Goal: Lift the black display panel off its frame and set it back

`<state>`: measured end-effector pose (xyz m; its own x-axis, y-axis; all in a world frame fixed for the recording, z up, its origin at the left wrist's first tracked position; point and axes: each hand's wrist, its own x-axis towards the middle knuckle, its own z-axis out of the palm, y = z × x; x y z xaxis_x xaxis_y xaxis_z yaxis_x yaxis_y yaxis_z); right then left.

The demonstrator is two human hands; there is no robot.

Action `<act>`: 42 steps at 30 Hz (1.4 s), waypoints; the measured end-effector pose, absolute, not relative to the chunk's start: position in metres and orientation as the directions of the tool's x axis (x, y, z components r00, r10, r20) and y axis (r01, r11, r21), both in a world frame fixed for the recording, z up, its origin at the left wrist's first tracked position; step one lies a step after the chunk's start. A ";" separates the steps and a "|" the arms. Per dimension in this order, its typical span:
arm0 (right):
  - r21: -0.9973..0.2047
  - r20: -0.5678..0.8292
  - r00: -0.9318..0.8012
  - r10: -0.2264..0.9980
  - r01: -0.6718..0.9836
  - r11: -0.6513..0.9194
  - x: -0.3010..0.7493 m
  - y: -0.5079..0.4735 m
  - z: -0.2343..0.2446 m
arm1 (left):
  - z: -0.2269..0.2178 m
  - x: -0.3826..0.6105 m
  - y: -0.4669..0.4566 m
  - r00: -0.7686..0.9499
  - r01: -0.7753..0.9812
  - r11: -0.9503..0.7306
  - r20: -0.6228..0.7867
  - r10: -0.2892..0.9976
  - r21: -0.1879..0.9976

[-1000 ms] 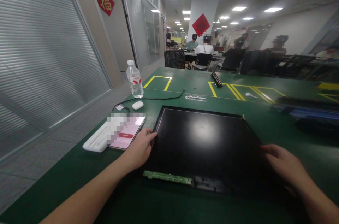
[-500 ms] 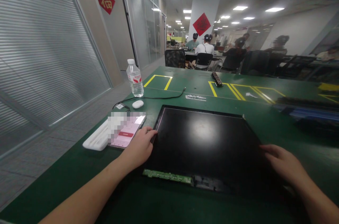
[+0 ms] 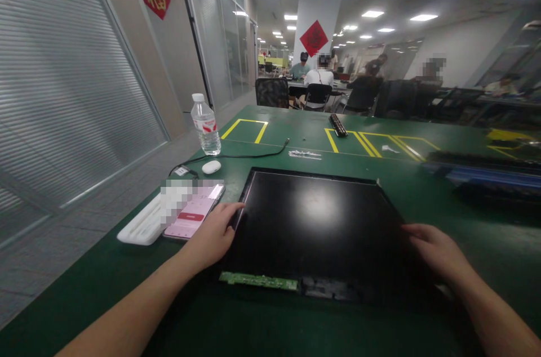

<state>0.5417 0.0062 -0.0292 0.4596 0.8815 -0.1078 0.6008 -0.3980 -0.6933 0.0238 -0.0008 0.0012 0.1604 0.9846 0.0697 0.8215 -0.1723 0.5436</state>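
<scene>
A bare black display panel (image 3: 315, 227) lies flat on the green table (image 3: 296, 132), with a green circuit strip (image 3: 257, 281) along its near edge. My left hand (image 3: 213, 236) grips the panel's left edge, fingers curled around it. At the right edge my right hand (image 3: 435, 250) holds the panel too, fingers bent over the rim.
Left of the panel lie a phone (image 3: 192, 215) with a lit screen and a white tray (image 3: 141, 227). Farther back stand a water bottle (image 3: 205, 125), a white mouse (image 3: 211, 166) and a black cable (image 3: 249, 155). Yellow tape marks the table. People sit at desks behind.
Both hands stay on the panel's edges. The view has swung slightly to the right, so everything sits a little further left in the picture.
</scene>
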 end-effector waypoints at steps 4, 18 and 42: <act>-0.643 -0.019 0.457 0.889 0.676 -0.361 0.543 0.004 -0.030 | 0.001 0.025 -0.001 0.168 0.866 -0.184 0.076 0.983 0.465; -0.575 0.072 0.470 0.880 0.740 -0.348 0.531 0.000 -0.030 | 0.000 0.016 0.002 0.162 0.750 -0.195 0.109 0.981 0.632; -0.583 0.083 0.455 0.887 0.743 -0.327 0.535 0.001 -0.034 | 0.022 0.039 -0.001 -0.172 -0.165 0.357 -0.383 0.908 0.919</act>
